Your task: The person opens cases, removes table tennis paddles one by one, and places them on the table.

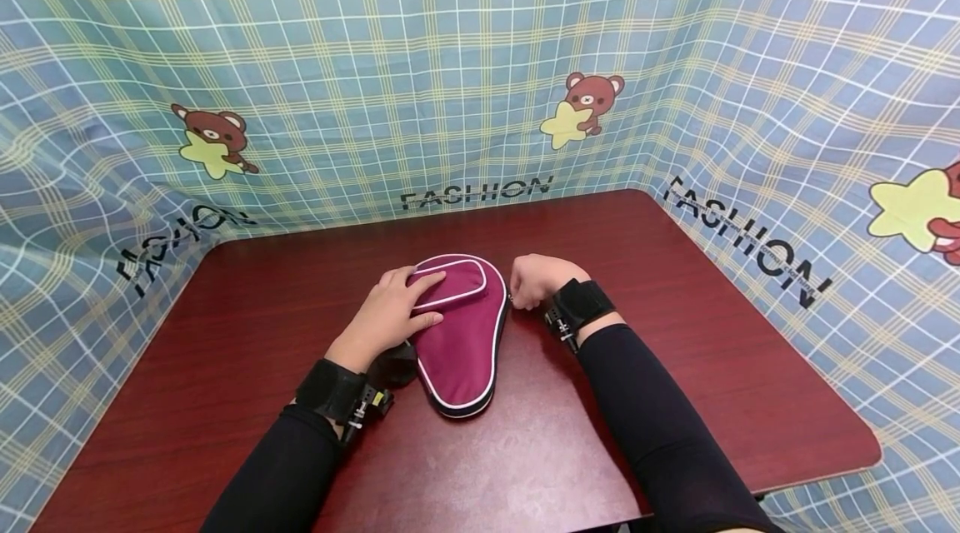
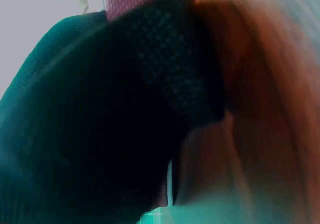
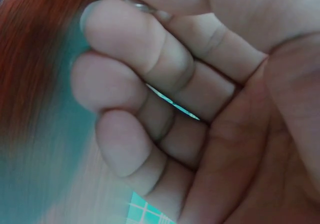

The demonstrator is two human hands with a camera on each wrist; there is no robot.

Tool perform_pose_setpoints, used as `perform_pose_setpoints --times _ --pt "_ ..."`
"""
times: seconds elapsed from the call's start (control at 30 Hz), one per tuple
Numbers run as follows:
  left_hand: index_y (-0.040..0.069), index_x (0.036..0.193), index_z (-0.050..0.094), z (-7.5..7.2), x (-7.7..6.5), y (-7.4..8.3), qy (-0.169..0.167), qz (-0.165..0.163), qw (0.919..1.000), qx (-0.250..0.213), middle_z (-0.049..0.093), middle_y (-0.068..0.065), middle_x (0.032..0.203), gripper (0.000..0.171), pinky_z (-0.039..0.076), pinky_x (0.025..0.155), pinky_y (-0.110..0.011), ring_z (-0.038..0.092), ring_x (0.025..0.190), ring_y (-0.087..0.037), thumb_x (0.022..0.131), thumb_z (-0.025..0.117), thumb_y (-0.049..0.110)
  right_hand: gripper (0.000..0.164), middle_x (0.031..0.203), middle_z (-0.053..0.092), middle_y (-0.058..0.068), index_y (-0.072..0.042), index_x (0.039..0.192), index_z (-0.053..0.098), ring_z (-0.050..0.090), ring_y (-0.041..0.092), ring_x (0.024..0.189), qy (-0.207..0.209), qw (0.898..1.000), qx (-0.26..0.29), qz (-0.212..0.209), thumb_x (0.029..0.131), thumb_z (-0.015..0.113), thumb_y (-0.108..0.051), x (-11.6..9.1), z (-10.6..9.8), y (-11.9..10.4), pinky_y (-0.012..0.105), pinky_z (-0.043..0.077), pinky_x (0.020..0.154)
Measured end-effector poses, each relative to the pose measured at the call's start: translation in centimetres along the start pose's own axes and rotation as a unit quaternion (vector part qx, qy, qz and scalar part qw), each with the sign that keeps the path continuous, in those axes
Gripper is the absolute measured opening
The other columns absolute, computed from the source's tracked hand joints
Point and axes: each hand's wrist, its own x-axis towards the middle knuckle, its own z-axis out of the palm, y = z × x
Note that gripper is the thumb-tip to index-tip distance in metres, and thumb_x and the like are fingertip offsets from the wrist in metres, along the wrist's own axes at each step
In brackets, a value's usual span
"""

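Cloth-screened nook, type of building not discernible: blue plaid fabric (image 1: 495, 58) hung on several sides, printed with bears (image 1: 596, 100) and "FASHION" lettering (image 1: 476, 194); reddish-brown surface (image 1: 262, 333), rounded corners.

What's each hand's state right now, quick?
Left hand: open, resting on the maroon case.
Right hand: closed, pinching what looks like its zipper pull.

A reddish-brown table (image 1: 720, 383) with rounded corners was noted, its near surface showing a pale glare. Blue cloth (image 1: 390, 58) with white and yellow checks hung behind it and along both sides, creased at left. The cloth bore printed brown bears (image 1: 591, 92) clasping yellow stars (image 1: 564, 126), the rightmost cut by the view's edge, and black FASHION lettering (image 1: 471, 194)
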Motion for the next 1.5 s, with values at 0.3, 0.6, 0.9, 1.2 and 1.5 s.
perform_pose_setpoints --times 0.3,0.6,0.9,1.2,1.5 --pt "0.039 0.139 0.04 -0.1 -0.1 0.2 0.008 -0.023 0.9996 -0.013 0.041 -0.017 0.132 0.06 0.044 0.092 -0.048 0.044 0.115 -0.035 0.084 0.063 0.046 0.019 0.047 0.052 -0.006 -0.009 0.054 0.064 0.045 0.007 0.044 0.003 1.0 0.005 -0.008 0.073 0.06 -0.008 -0.1 0.1 -0.2 0.021 0.032 0.044" --pt "0.041 0.137 0.043 -0.2 -0.1 1.0 0.018 -0.072 0.9971 0.012 0.044 -0.019 0.127 0.06 0.05 0.079 -0.047 0.045 0.106 -0.034 0.082 0.065 0.048 0.02 0.047 0.051 -0.006 -0.01 0.054 0.064 0.044 0.007 0.045 0.003 1.0 0.01 -0.007 0.073 0.06 -0.009 0.0 0.1 -0.3 0.022 0.031 0.044" --pt "0.04 0.138 0.042 0.1 -0.2 1.3 0.032 -0.114 0.9927 0.019 0.045 -0.023 0.125 0.06 0.05 0.076 -0.051 0.047 0.104 -0.038 0.083 0.063 0.051 0.023 0.046 0.048 -0.008 -0.014 0.051 0.061 0.042 0.006 0.046 -0.006 0.999 0.019 -0.027 0.073 0.06 -0.008 0.2 0.2 -0.6 0.022 0.029 0.045" --pt "0.028 0.147 0.028 -0.2 -0.4 1.0 -0.031 -0.074 0.9968 0.009 0.027 -0.026 0.145 0.068 0.034 0.1 -0.057 0.032 0.128 -0.045 0.089 0.056 0.047 0.024 0.046 0.047 -0.007 -0.014 0.049 0.059 0.04 0.006 0.045 -0.008 0.999 0.016 -0.029 0.073 0.06 -0.007 0.3 0.3 -0.7 0.021 0.027 0.045" --pt "0.029 0.148 0.026 -0.6 -0.6 0.3 -0.03 -0.05 0.9978 0.031 0.031 -0.021 0.145 0.064 0.045 0.091 -0.051 0.038 0.123 -0.042 0.092 0.055 0.04 0.027 0.045 0.041 -0.007 -0.015 0.047 0.056 0.034 0.007 0.044 -0.004 0.999 0.015 -0.035 0.073 0.057 -0.008 0.4 0.3 -0.6 0.022 0.023 0.044"
